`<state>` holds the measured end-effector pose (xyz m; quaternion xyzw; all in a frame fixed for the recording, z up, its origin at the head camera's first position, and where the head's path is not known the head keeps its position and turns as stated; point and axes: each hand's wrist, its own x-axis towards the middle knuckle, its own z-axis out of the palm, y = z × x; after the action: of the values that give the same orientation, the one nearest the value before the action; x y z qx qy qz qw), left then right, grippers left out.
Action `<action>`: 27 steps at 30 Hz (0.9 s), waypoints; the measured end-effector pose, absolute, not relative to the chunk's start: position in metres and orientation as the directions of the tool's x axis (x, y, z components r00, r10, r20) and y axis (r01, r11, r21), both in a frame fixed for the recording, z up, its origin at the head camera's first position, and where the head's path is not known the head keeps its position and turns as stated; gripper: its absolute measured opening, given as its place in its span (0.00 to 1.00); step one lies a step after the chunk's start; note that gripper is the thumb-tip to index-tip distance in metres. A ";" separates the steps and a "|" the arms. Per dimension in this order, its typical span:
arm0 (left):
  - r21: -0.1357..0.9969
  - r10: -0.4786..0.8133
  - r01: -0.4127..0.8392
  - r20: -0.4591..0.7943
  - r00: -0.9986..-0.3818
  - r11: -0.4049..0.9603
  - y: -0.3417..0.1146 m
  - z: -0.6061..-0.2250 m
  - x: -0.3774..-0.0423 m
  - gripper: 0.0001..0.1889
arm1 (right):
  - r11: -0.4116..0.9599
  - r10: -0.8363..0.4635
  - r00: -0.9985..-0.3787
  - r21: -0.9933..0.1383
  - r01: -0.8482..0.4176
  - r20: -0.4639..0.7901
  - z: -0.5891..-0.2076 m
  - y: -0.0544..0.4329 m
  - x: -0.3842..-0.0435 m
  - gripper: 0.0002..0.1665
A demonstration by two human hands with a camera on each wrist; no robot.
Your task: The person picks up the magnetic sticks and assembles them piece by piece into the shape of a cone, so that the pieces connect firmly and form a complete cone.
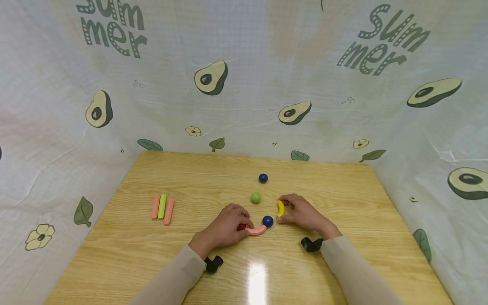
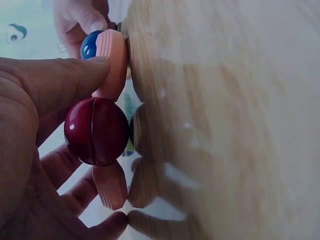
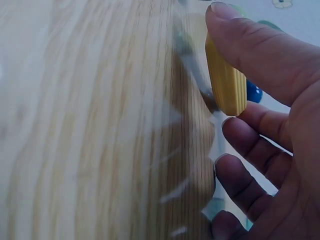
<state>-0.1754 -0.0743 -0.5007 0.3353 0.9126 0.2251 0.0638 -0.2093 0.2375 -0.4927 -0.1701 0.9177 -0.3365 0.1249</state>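
My left hand holds a small chain of magnetic toy pieces flat on the table. Its thumb lies on a curved pink stick, which joins a dark blue ball to a red ball. A second pink stick sticks out of the red ball's other side, between the curled fingers. My right hand pinches a curved yellow stick between thumb and fingers, just right of the blue ball and apart from it. The other fingers of that hand are bent near the tabletop.
Beyond the hands, a green ball and another dark blue ball lie on the wooden table. To the left are two pink sticks and a yellow-green stick, side by side. A patterned white cloth surrounds the table.
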 end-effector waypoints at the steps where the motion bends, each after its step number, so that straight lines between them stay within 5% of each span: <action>1: 0.457 0.642 0.582 0.031 -0.766 0.672 -0.074 -0.501 -0.176 0.07 | 0.722 -0.396 -0.911 -0.651 -0.233 -0.113 -0.493 0.235 -0.210 0.42; 27: 0.499 0.654 0.571 0.013 -0.757 0.652 -0.075 -0.503 -0.177 0.08 | 0.718 -0.453 -0.887 -0.625 -0.305 -0.087 -0.495 0.222 -0.209 0.38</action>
<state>-0.1771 -0.0745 -0.5033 0.3384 0.9048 0.2443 0.0842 -0.2090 0.2222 -0.4947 -0.2063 0.9193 -0.3137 0.1178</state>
